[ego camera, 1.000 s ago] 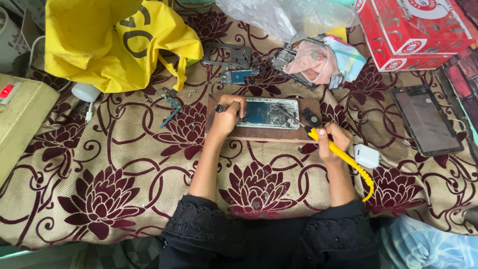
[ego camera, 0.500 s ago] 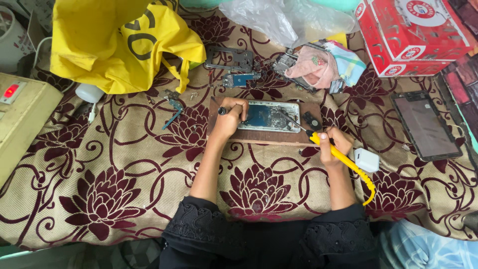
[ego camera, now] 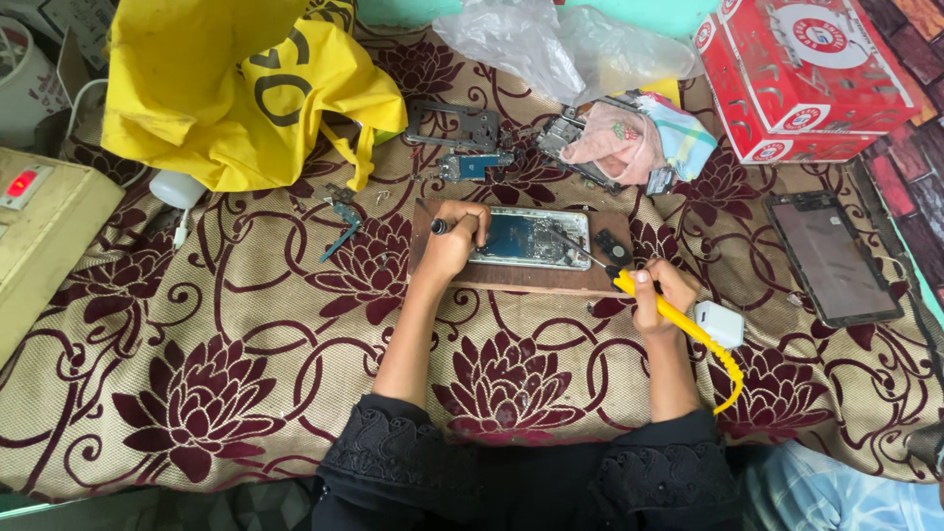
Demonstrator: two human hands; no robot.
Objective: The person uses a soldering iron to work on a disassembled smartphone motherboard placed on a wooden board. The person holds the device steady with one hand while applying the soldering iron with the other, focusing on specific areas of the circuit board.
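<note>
Soldering iron over an opened phone on a wooden board

Hands work at the middle of a beige mat (ego camera: 246,324) patterned with dark maroon flowers and looping vines. The right hand (ego camera: 661,295) is clenched around the yellow plastic handle of a soldering iron (ego camera: 678,320), its thin metal tip reaching up-left onto the opened phone (ego camera: 531,239). That phone lies flat with its back off, a pale rectangular shell showing a blue board and small metal parts inside. It rests on a flat brown wooden board (ego camera: 551,280), just beyond both hands. The left hand (ego camera: 454,241) grips a slim tool with a round dark end (ego camera: 440,226) and presses on the phone's left end. A small white box-shaped adapter (ego camera: 721,324) lies just beside the right hand, touching the iron's ribbed yellow cord guard.

A crumpled yellow bag (ego camera: 236,88) with black print slumps at the upper left; what it holds is hidden. A red and white cardboard box (ego camera: 796,79) stands closed at the upper right. A clear, wrinkled plastic bag (ego camera: 551,49) lies at the top centre, above a pile of folded pink and striped cloth (ego camera: 629,138). Loose metal phone frames (ego camera: 454,128) lie near it. A dark, glossy tablet screen (ego camera: 831,258) lies flat at the right, well apart from the board. A cream casing with a red switch (ego camera: 39,216) sits at the left edge.
</note>
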